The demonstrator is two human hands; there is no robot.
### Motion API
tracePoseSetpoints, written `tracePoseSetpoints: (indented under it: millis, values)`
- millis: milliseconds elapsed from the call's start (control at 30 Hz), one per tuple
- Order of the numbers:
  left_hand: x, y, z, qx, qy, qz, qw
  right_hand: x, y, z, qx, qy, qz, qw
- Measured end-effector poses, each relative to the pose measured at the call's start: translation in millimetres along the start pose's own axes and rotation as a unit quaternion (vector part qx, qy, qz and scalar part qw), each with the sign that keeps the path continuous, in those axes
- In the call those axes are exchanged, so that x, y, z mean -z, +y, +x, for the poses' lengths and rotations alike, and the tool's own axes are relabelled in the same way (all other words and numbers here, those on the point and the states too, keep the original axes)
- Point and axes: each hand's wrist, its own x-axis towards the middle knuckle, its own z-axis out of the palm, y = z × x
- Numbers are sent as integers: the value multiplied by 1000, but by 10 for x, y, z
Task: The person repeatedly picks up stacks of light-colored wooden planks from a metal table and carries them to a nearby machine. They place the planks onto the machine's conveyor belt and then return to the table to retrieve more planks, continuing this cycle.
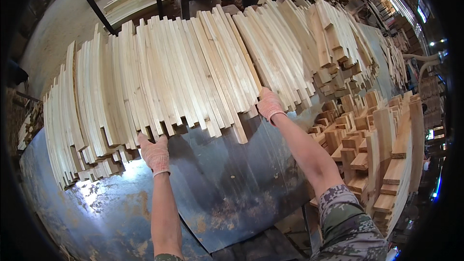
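Behind the bench [232, 179]'s bare front, touching near ends of sticks [174, 67] with left hand [155, 155] and right hand [270, 103], perhaps for steadiness; cannot tell either grip, with fingertips hidden. Laid side by side across the bench, likely for compactness.

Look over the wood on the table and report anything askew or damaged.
One strip looks askew: between the left hand and right hand, its near end juts toward the person past its neighbours. The table also looks worn, with brownish patches. I see no spill.
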Motion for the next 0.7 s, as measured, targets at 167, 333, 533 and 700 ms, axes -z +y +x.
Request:
tracePoseSetpoints:
  millis: [167, 333, 533, 700]
  values:
    - [-55, 62, -56, -29, 17, -11, 999, -593, 632, 441, 190, 93, -206, 955]
    - [-2, -272, -461, -73, 47, -71, 994, -446, 656, -324, 102, 98, 103, 985]
    - [226, -1201, -1563, -103, 5, -152, 983, -690, 1447, -1827, 110, 75, 266, 955]
    - [675, -1938, -2815, -32, -34, -123, 991, -879, 2155, -3338, 22, 41, 253, 966]
